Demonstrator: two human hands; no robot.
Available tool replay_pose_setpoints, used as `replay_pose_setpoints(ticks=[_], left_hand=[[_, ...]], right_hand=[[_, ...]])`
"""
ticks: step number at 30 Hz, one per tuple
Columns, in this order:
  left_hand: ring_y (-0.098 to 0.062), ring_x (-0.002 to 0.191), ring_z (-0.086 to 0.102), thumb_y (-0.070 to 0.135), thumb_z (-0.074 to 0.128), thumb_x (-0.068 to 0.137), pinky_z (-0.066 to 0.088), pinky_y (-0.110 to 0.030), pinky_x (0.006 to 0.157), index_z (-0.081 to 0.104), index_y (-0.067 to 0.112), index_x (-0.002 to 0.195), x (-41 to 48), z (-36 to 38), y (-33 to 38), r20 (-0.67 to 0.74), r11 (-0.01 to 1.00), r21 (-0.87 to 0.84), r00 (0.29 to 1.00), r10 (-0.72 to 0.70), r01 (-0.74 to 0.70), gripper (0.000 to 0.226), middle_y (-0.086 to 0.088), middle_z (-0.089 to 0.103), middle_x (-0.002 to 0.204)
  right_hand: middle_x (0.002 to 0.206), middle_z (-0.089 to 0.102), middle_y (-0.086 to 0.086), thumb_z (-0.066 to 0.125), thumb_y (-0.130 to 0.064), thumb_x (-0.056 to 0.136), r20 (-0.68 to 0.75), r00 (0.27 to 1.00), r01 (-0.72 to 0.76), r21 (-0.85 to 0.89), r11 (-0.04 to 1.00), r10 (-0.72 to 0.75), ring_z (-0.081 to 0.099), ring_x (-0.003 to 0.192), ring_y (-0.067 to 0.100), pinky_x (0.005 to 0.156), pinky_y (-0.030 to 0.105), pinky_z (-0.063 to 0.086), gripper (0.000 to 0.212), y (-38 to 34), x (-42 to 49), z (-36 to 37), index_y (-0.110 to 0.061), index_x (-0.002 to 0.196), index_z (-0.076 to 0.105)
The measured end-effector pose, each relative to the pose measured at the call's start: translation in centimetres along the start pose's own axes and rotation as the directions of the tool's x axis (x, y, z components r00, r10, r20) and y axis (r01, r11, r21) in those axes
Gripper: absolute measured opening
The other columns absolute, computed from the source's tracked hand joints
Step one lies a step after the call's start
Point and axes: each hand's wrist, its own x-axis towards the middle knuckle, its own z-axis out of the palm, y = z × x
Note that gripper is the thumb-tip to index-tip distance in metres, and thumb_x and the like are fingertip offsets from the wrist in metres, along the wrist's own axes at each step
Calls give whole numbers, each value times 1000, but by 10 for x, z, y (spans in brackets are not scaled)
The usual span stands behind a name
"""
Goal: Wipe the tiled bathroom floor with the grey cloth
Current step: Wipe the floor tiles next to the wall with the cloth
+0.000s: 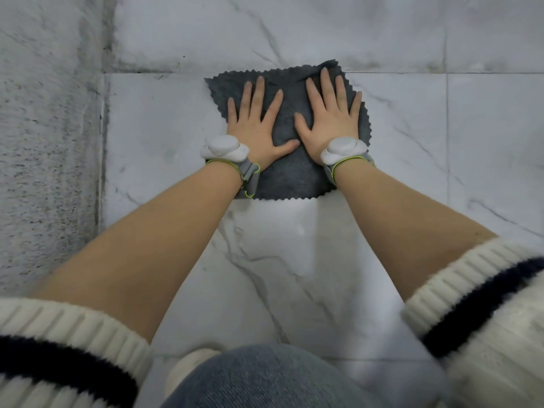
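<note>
A dark grey cloth (290,176) with zigzag-cut edges lies spread flat on the white marbled floor tiles (294,275). My left hand (256,125) rests palm-down on the cloth's left half, fingers spread. Beside it, my right hand (329,119) presses flat on the right half, fingers spread too. The thumbs nearly touch at the middle. Neither hand grips the fabric. Both wrists carry a white device on a grey strap. The cloth's far right corner is folded up slightly.
A rough grey speckled surface (50,142) runs along the left, meeting the tiles at a dark grout line. A grout line crosses just beyond the cloth. My knee in blue jeans (265,378) is at the bottom centre, with cream and navy sleeves at both sides.
</note>
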Motion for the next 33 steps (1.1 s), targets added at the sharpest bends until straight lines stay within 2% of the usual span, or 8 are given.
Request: replay_pose_setpoints(ticks=[10, 18, 26, 33], left_hand=[[-36, 145, 1, 75, 34, 78, 2, -57, 112, 13, 21, 150, 24, 7, 79, 33, 986, 15, 985, 167, -167, 93, -17, 3, 157], [-36, 144, 0, 76, 33, 78, -1, -57, 112, 10, 20, 151, 1, 20, 141, 80, 947, 57, 947, 310, -315, 94, -17, 2, 157], [-36, 144, -2, 75, 34, 79, -1, -57, 112, 8, 20, 151, -43, 28, 160, 132, 889, 61, 886, 444, -454, 94, -17, -2, 157], [-36, 144, -2, 76, 31, 79, -1, -56, 113, 6, 20, 151, -98, 42, 167, 148, 850, 73, 849, 508, -522, 94, -17, -2, 157]], right_hand=[[159, 4, 0, 32, -49, 92, -28, 989, -148, 10, 989, 148, 1, 146, 26, 115, 54, -3, 64, 79, -30, -16, -25, 150, 16], [159, 4, 3, 30, -48, 91, -31, 952, -303, 30, 953, 304, 0, 146, 27, 115, 54, -4, 65, 125, -99, -17, -24, 150, 15], [159, 4, 4, 26, -49, 90, -14, 900, -433, 60, 899, 435, 0, 146, 28, 115, 54, -4, 67, 117, -173, -9, -21, 150, 14], [159, 2, 3, 30, -47, 91, 22, 852, -523, 63, 850, 522, -1, 146, 27, 115, 54, -4, 67, 97, -237, -2, -21, 150, 13]])
